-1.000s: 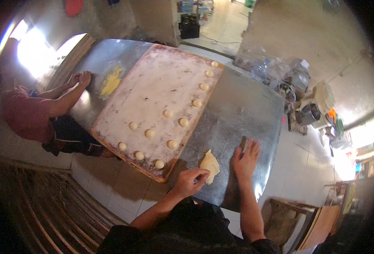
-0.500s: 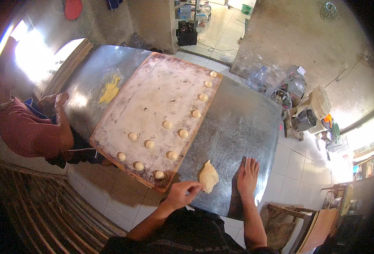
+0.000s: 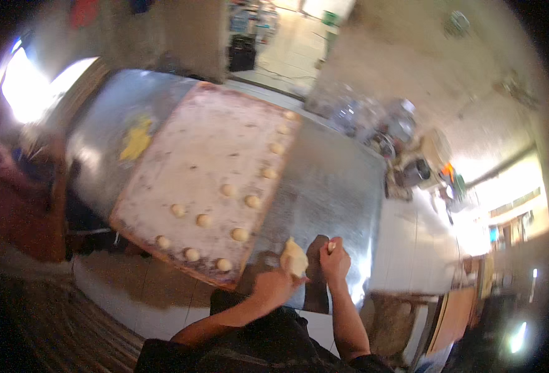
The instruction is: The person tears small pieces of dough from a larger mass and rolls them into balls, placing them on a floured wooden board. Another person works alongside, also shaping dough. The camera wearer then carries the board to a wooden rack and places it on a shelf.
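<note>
A soft, pale lump of dough (image 3: 296, 257) lies on the metal tabletop near its front edge. My left hand (image 3: 273, 287) is at the lump's near side, its fingers closed on the edge and partly blurred. Just right of the dough, my right hand (image 3: 335, 262) is curled closed over the metal. A small pale piece of dough (image 3: 331, 247) shows at the top of that fist. On the floured board (image 3: 181, 149) to the left, several round dough balls (image 3: 239, 234) sit in loose rows along the right and near sides.
Yellow fat or dough (image 3: 136, 139) is smeared on the metal table (image 3: 336, 180) beyond the board. At the far left a co-worker (image 3: 23, 193) shows blurred. Buckets and containers (image 3: 414, 171) stand past the table's right side. Wooden boards (image 3: 453, 320) lean at the lower right.
My right hand has gone from flat on the metal to a closed fist nearer the dough. My left hand has moved onto the lump. The whole view has shifted, with blur.
</note>
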The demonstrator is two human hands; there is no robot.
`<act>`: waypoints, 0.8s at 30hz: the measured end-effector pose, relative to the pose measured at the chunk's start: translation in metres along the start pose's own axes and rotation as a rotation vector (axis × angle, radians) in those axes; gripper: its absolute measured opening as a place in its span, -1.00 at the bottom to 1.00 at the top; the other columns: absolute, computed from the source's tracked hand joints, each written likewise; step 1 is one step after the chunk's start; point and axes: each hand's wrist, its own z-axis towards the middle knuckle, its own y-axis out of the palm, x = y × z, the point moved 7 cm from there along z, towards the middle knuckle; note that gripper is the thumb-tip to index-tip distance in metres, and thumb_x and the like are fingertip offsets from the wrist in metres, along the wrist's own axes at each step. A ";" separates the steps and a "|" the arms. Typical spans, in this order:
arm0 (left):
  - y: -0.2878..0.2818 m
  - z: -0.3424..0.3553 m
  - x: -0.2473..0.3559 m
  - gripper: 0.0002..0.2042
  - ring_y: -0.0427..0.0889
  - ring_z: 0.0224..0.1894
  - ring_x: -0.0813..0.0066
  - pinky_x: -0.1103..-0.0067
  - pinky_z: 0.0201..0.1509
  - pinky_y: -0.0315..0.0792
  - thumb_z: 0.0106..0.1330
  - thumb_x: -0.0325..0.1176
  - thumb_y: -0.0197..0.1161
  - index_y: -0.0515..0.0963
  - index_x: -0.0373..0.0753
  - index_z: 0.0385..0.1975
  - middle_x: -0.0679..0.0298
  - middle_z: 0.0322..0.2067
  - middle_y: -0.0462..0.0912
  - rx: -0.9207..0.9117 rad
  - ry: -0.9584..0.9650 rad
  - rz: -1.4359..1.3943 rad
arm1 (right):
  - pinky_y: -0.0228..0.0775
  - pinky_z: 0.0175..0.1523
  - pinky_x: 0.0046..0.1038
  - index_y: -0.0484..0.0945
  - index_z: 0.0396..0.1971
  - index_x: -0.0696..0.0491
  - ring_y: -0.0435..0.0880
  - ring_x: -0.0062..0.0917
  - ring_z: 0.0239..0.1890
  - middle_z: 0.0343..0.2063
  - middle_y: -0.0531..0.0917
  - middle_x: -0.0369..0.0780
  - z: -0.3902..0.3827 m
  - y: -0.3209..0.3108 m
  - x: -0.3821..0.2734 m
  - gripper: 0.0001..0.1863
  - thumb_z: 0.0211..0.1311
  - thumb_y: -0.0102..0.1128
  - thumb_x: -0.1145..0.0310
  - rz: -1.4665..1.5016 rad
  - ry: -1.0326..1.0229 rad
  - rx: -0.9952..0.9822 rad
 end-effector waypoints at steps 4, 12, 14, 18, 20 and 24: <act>0.040 0.013 -0.003 -0.42 0.73 -0.50 0.04 0.12 -0.54 0.56 0.46 0.13 0.12 0.40 -0.26 0.21 -0.09 -0.37 0.72 0.228 0.072 0.001 | 0.46 -0.41 -0.35 0.61 -0.10 0.02 0.66 -0.42 -0.53 -0.48 0.66 -0.16 0.054 -0.086 -0.213 -0.77 0.25 0.33 0.39 0.419 -0.454 0.154; 0.087 -0.002 -0.025 -0.61 0.71 -0.16 -0.20 0.10 -0.09 0.59 0.47 -0.24 0.06 0.41 -0.37 0.17 -0.20 -0.12 0.67 0.304 0.324 -0.535 | 0.54 -0.21 -0.31 0.53 0.13 0.14 0.71 -0.27 -0.28 -0.25 0.68 -0.05 0.029 0.065 -0.352 -0.54 0.22 0.36 0.41 0.296 -0.732 -0.337; 0.050 0.004 -0.035 -0.57 0.72 -0.22 -0.19 0.10 -0.18 0.60 0.47 -0.24 0.06 0.35 -0.36 0.23 -0.22 -0.06 0.65 0.532 0.451 -0.488 | 0.45 -0.25 -0.37 0.55 0.11 0.13 0.61 -0.41 -0.33 -0.34 0.60 -0.15 -0.002 0.065 -0.298 -0.62 0.31 0.27 0.38 0.398 -0.533 -0.319; 0.049 0.010 -0.039 -0.63 0.69 -0.35 -0.26 0.04 -0.34 0.59 0.46 -0.30 0.05 0.25 -0.32 0.17 -0.28 -0.10 0.62 0.155 0.245 -0.402 | 0.06 -0.54 -0.64 0.64 -0.06 0.10 0.22 -0.81 -0.60 -0.61 0.28 -0.52 -0.020 -0.055 -0.116 -0.76 0.54 -0.02 0.39 1.071 0.128 0.261; 0.025 0.002 -0.028 -0.66 0.68 -0.39 -0.28 0.03 -0.39 0.57 0.45 -0.34 0.06 0.24 -0.33 0.12 -0.32 -0.15 0.63 0.154 0.313 -0.383 | 0.21 -0.56 -0.50 0.67 0.01 0.12 0.32 -0.67 -0.69 -0.69 0.39 -0.42 -0.060 0.003 -0.003 -0.44 0.60 -0.21 -0.01 0.776 0.433 -0.342; -0.009 -0.024 -0.005 -0.62 0.69 -0.02 -0.03 0.08 -0.07 0.55 0.40 -0.31 0.12 0.35 -0.27 0.17 -0.19 -0.10 0.65 0.198 0.430 0.129 | 0.57 0.12 -0.18 0.48 0.18 0.15 0.70 -0.18 -0.03 -0.09 0.69 -0.06 -0.134 0.056 -0.087 -0.26 0.54 -0.16 -0.28 1.619 0.977 -0.766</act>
